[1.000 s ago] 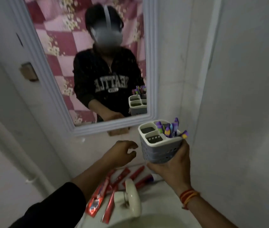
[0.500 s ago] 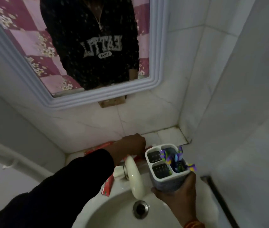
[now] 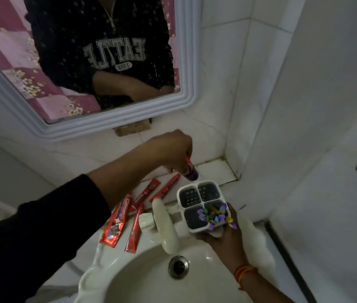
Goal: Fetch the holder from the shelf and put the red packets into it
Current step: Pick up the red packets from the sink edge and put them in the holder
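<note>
Spanning the near half of the scene, a glossy white ceramic washbasin (image 3: 129,278) with a metal drain sits below a white-framed wall mirror (image 3: 116,125), its flat rim serving as a ledge for loose items. Standing at the rim's middle, a cream plastic tap (image 3: 165,226) curves toward the bowl. To its right, the person's right hand (image 3: 225,241) cups from beneath a white four-compartment plastic holder with perforated walls (image 3: 203,204), apparently kept upright and just beside the ledge to receive the packets; colourful toothbrush heads fill its near-right cell, and the other three look empty. The left hand (image 3: 173,149), its grip clenched on a red packet with a dark purple end (image 3: 189,170), hangs that end just above the holder's far rim. Four flat, shiny red foil packets (image 3: 116,221) lie fanned on the ledge left of the tap, not yet collected.
</note>
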Demonstrator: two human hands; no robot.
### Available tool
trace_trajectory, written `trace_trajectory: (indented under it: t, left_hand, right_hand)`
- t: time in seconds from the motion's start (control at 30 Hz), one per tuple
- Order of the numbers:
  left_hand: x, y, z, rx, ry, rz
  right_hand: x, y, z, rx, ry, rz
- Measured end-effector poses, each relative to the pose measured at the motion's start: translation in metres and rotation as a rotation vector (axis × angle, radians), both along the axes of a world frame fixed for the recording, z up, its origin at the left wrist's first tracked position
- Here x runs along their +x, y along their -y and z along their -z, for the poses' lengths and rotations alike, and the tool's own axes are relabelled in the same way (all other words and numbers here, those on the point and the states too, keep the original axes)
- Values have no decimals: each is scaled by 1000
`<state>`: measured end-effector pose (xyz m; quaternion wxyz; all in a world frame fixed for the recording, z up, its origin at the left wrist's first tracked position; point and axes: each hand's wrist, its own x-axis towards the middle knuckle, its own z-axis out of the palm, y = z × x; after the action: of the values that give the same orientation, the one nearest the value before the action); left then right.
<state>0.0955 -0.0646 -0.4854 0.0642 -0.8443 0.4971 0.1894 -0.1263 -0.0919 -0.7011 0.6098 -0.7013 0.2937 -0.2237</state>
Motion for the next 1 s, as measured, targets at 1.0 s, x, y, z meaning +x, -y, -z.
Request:
trace_trajectory:
  t: [1.0]
  left_hand:
    - [33, -21, 152, 20, -28, -258]
  right_hand:
    - [0, 18, 2, 198, -6, -70]
